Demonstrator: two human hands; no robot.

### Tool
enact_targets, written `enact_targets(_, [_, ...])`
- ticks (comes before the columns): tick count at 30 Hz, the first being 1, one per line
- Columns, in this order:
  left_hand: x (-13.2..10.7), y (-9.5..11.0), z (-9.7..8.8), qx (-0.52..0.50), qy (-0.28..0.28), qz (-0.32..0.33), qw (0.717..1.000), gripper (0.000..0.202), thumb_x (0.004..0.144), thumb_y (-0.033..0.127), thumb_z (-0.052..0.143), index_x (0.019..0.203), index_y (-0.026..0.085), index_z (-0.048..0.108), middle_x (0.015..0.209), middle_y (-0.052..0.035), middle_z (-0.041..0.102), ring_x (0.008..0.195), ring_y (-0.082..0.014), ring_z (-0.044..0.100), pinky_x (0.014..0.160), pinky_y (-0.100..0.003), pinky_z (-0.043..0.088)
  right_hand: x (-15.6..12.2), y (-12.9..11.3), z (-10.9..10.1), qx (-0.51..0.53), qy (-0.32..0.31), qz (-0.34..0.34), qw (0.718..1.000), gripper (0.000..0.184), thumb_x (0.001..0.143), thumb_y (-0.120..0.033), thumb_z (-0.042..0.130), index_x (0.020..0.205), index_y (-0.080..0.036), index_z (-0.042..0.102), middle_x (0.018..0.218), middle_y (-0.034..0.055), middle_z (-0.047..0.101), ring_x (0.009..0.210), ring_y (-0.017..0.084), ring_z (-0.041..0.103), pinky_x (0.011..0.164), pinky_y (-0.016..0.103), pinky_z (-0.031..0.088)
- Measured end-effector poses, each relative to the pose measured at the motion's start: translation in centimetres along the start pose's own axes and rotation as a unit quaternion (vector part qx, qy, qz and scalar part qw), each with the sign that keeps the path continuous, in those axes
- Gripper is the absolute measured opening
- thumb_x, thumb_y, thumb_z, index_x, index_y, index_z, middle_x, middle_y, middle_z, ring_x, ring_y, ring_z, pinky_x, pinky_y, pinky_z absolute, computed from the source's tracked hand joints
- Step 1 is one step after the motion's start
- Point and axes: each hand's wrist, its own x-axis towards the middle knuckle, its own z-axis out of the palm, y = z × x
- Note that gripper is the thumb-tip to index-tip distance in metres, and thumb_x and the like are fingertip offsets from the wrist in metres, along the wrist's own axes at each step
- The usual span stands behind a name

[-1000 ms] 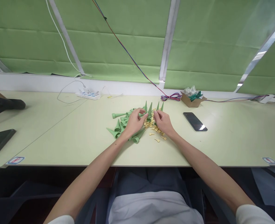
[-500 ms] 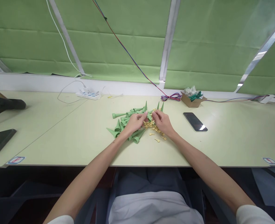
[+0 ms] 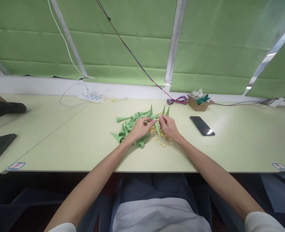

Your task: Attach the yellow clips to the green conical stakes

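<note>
My left hand (image 3: 141,128) is closed, thumb and fingers round a green plastic cone (image 3: 157,129) whose pointed end is tilted down toward me. My right hand (image 3: 168,127) has its fingertips pinched together at the wide end of this cone, on the right. What lies between those fingertips is too small to make out. A pile of similar green cones (image 3: 122,130) spreads beside and beneath my left hand. Small yellow pegs (image 3: 163,145) lie heaped under both hands, with several loose ones nearer me. More green cones (image 3: 167,111) stand upright just beyond my right hand.
A phone (image 3: 202,126) lies to the right on the pale table (image 3: 74,145). Behind it are a small cardboard box (image 3: 197,105) with plastic wrap and a coil of red and blue wire (image 3: 178,100). A power strip (image 3: 94,98) sits at the back left.
The held green cone has turned and now shows between my hands with its tip pointing toward me. Both hands have shifted only slightly.
</note>
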Motion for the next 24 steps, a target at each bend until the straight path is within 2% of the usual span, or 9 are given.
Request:
enact_targets(5, [0.17,-0.33,-0.01,0.040,0.017,0.056,0.998,0.038,0.087,0.054,0.059,0.074,0.018,0.059,0.077,-0.0026,0.063,0.062,-0.0146,0.054,0.059,-0.028,0.043,0.10,0.08,0.01,-0.018,-0.004,0.010,1.000,0.041,0.099,-0.042,0.039,0.063,-0.022,0.036,0.054,-0.0034,0.040,0.054,0.013,0.037,0.057,0.029,0.029])
enact_targets(8, [0.24,-0.55,-0.01,0.059,0.030,0.083,0.994,0.035,0.086,0.051,0.061,0.076,0.017,0.060,0.088,-0.0043,0.064,0.068,-0.0150,0.056,0.066,-0.029,0.046,0.16,0.08,0.01,-0.026,-0.003,0.009,1.000,0.041,0.097,-0.039,0.039,0.061,-0.022,0.034,0.053,-0.0038,0.037,0.054,0.012,0.036,0.056,0.029,0.028])
enact_targets(16, [0.33,-0.53,0.28,0.085,0.056,0.107,0.989,0.028,0.087,0.043,0.061,0.075,0.017,0.059,0.085,-0.0035,0.063,0.065,-0.0135,0.054,0.067,-0.029,0.045,0.19,-0.01,0.01,-0.018,0.006,0.013,1.000,0.041,0.097,-0.036,0.040,0.059,-0.022,0.033,0.053,-0.0038,0.036,0.053,0.012,0.036,0.056,0.029,0.027])
enact_targets(24, [0.32,-0.50,0.57,0.041,0.091,0.063,0.993,0.025,0.086,0.042,0.063,0.082,0.018,0.057,0.077,-0.0009,0.061,0.063,-0.0127,0.052,0.061,-0.026,0.042,-0.07,-0.21,0.09,0.046,0.029,-0.010,0.998,0.041,0.100,-0.046,0.041,0.067,-0.021,0.043,0.059,-0.0028,0.045,0.054,0.012,0.041,0.056,0.028,0.032])
